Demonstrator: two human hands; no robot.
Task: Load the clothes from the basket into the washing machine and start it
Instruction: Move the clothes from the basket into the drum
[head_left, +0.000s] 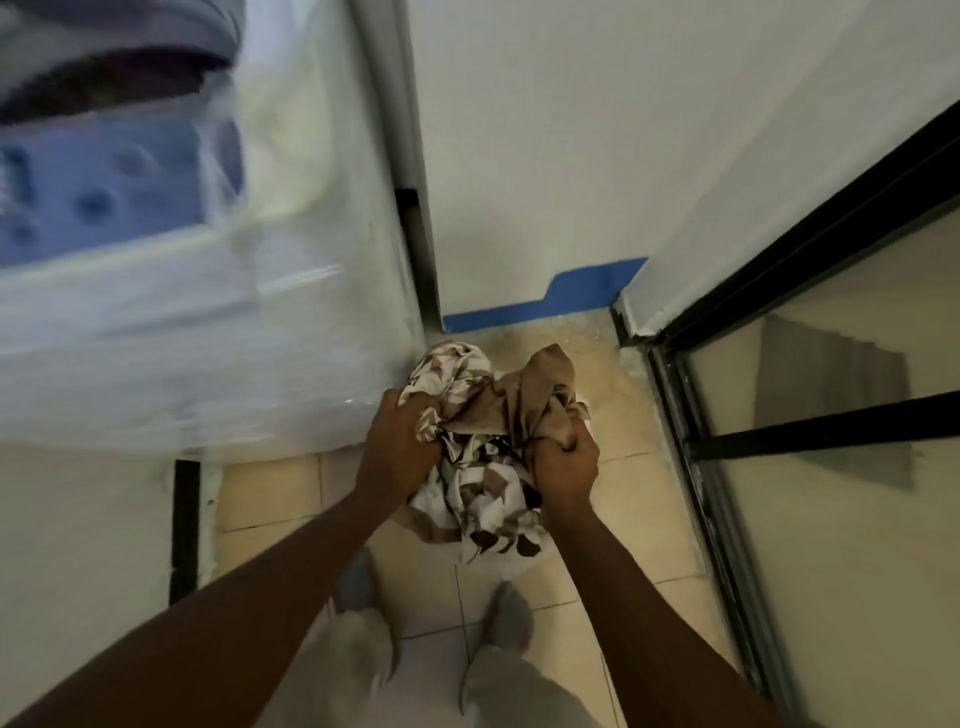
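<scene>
A bundle of clothes (485, 457), white with brown patches plus a tan piece, hangs in front of me above the floor. My left hand (400, 444) grips its left side and my right hand (566, 460) grips the tan cloth on its right. The white top-loading washing machine (291, 291) stands at the left, wrapped in clear plastic, with a blue control panel (104, 192) and a dark drum opening (98, 83) at the top left. The bundle is beside the machine's right front corner, lower than its top. The basket is mostly hidden beneath the clothes.
A white wall with a blue skirting strip (545, 301) closes the far side. A black-framed glass door (779, 415) stands at the right. Beige tiled floor (270, 499) lies below, with my two feet (431, 597) near the bottom centre.
</scene>
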